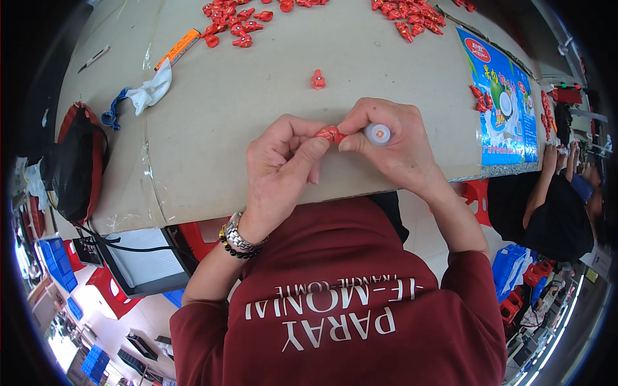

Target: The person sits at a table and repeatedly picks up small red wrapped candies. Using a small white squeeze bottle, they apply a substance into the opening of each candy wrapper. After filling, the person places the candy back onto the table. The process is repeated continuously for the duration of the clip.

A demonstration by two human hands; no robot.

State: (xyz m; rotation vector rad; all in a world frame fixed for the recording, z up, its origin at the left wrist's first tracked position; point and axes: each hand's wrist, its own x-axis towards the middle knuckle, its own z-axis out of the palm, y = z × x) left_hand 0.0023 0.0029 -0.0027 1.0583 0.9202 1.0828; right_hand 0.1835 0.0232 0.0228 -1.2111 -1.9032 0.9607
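Between the fingertips of my left hand (280,168) and my right hand (400,154) is a small red figurine piece (331,134), pinched from both sides above the table. A small translucent white bottle (378,134) is tucked in my right hand, its round end facing up. Just beyond my hands, a single red figurine piece (318,79) stands on the table. Fingers cover much of the held piece, so its exact shape is hidden.
Piles of red pieces (232,20) (412,16) lie at the far edge. At left are an orange box (178,48), a pen-like tool (94,58), a white cloth (151,89) and a black-red bag (78,164). A blue printed sheet (508,138) lies right; another person (547,206) sits beyond.
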